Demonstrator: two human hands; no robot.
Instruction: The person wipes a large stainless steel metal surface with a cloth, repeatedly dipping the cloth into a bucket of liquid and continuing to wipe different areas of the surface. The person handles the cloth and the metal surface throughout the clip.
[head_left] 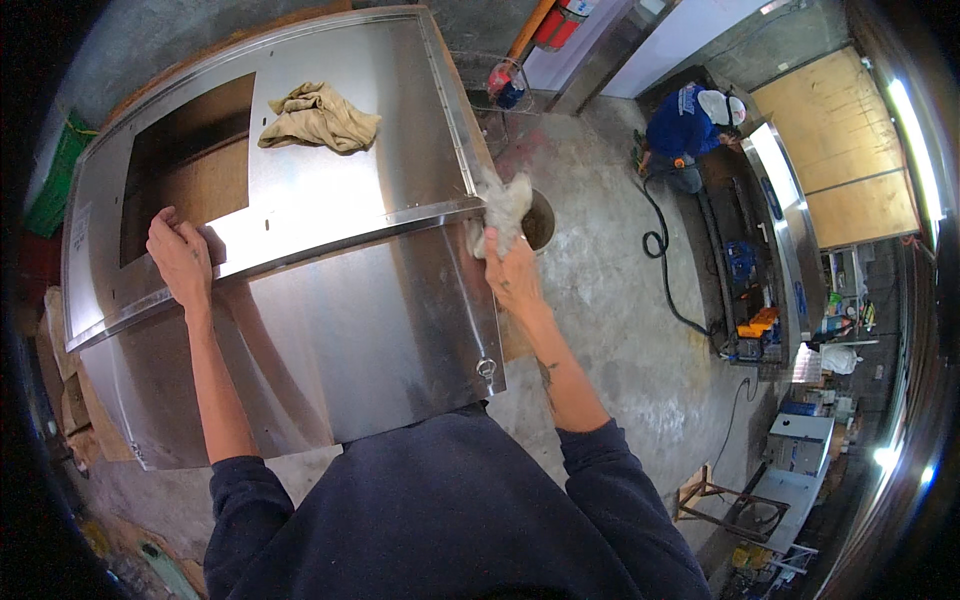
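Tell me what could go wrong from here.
The right hand holds a pale rag at a corner of the metal box; it might snag there. The left hand is at the opening, whose edge could nick it. The tan cloth, lying near that opening, might get knocked in.

We look through 1 wide fisheye view, taken from the left of 2 cameras worn side by side on the person's head. It faces steeply down over the dark shirt (pixel 430 510) at the lower edge, so we see both forearms (pixel 565 380) come in from below. The metal housing (pixel 320 320) lies near, filling much of the left and centre; farther off to the right we see the concrete floor (pixel 610 280) and a small-looking co-worker (pixel 688 125). Straight edges bend toward the rim (black corners surround our round view).
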